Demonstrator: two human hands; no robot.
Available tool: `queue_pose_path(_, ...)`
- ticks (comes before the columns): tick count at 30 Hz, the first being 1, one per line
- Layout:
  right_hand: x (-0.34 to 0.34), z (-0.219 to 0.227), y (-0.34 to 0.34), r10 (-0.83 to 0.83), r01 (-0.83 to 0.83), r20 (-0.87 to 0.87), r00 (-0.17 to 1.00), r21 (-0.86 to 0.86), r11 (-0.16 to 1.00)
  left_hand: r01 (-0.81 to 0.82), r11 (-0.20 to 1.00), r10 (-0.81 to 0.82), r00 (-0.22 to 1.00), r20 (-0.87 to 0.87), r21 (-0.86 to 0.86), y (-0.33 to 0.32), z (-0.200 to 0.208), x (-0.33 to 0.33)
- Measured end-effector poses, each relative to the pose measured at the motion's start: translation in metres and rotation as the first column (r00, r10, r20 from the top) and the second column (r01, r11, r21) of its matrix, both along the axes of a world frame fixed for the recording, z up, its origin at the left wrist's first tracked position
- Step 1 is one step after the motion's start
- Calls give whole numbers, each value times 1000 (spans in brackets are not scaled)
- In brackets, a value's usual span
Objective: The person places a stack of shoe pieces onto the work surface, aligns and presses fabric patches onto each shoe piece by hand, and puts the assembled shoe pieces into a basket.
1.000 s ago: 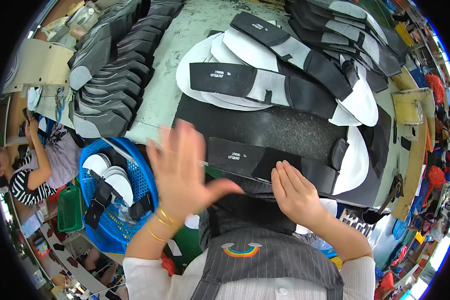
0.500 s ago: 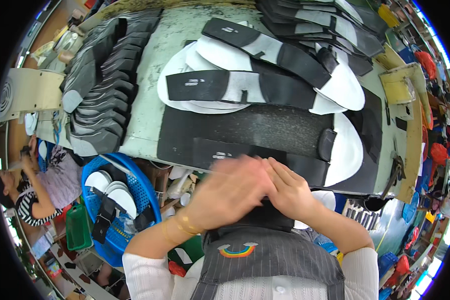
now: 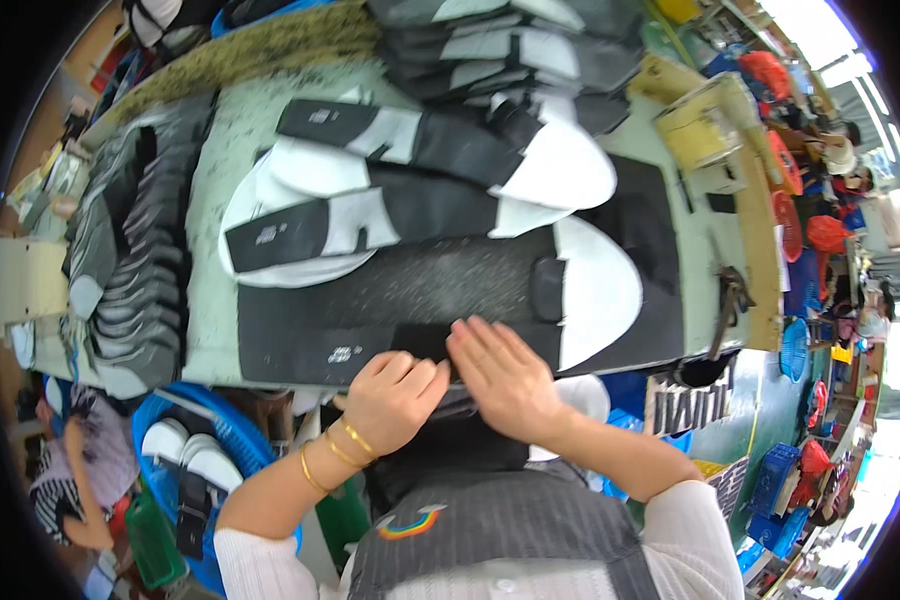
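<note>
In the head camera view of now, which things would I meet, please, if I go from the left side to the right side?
Overlapping grey pieces, left hand, right hand, white rounded piece, pale yellow box, round blue basket.

At the lower left I see a blue perforated basket (image 3: pixel 248 447), with a green tub (image 3: pixel 152 542) just beside it. Farther out that way I make out a person (image 3: pixel 102 428) in a greyish apron, and above them a cream machine casing (image 3: pixel 22 285). On my right, a yellow box (image 3: pixel 697 135) sits near the edge of the worktop (image 3: pixel 238 130), and a dark metal tool (image 3: pixel 733 296) lies lower along that side. Beyond, I get red bags (image 3: pixel 827 234), a small blue basket (image 3: pixel 793 352) and blue crates (image 3: pixel 776 478).
</note>
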State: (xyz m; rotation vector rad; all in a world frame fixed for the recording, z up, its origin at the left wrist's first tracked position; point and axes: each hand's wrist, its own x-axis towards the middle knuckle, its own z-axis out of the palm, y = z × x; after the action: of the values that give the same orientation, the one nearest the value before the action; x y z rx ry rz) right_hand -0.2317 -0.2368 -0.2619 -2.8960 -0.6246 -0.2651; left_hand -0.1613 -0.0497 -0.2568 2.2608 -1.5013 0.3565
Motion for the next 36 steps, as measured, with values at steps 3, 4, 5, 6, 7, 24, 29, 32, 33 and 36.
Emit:
queue_pose_path(3,12,8,-27,164,-78,-123,979,517,852,26,1000,-26,999,36,-1,11,1,-7)
queue_pose_path(4,13,13,-44,65,35,-149,987,584,811,74,997,-74,997,35,1,16,6,-20)
queue_pose_path(5,15,19,-68,-30,143,-184,983,644,751,118,993,-118,992,34,5,21,10,-31)
queue_pose_path(6,11,27,-95,-275,322,-172,946,603,729,152,988,-152,988,14,0,29,11,-49)
queue_pose_path(7,19,47,-117,-470,472,-155,869,546,692,175,984,-175,984,0,26,36,7,-65)
queue_pose_path(24,40,14,-202,-714,590,150,684,461,662,-228,948,279,932,-231,222,-33,30,207)
queue_pose_path(29,16,25,-196,-773,521,263,578,610,597,-152,972,181,970,164,-178,-44,45,175)
queue_pose_path(32,2,30,-194,-786,516,174,593,667,537,-107,990,122,977,176,-93,-47,44,141)
queue_pose_path(33,0,30,-193,-773,457,131,621,740,493,-119,992,123,988,89,-50,-44,39,139)
queue_pose_path(36,3,38,-171,-789,507,64,611,734,452,-281,908,100,866,-489,-312,-34,39,151)
